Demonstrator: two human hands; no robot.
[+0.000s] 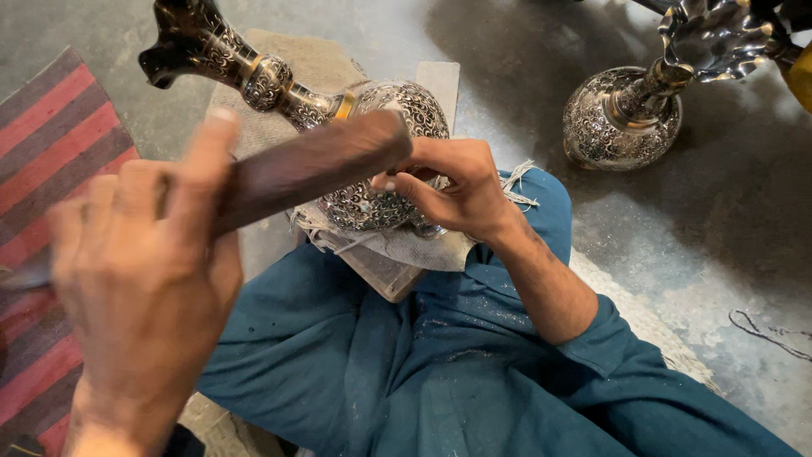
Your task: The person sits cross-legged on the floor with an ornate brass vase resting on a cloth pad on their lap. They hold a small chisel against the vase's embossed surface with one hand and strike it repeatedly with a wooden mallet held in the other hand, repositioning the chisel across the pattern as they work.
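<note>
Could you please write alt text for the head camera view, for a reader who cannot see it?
A seated person in teal clothing steadies an ornate engraved metal vase on a padded block with the right hand, while the left hand raises a dark wooden mallet over it. A second engraved vase stands on the concrete floor.

Engraved metal vase: lying tilted on a cloth-covered block, neck toward 11 o'clock, flared mouth dark. Left hand: at 8 o'clock, blurred, gripping a dark wooden mallet that crosses over the vase. Right hand: fingers pressed to the vase's belly, tool hidden. Second vase: upright on the grey floor at 2 o'clock, well apart. Striped rug: 9 o'clock. Teal trousers: 6 o'clock.
</note>
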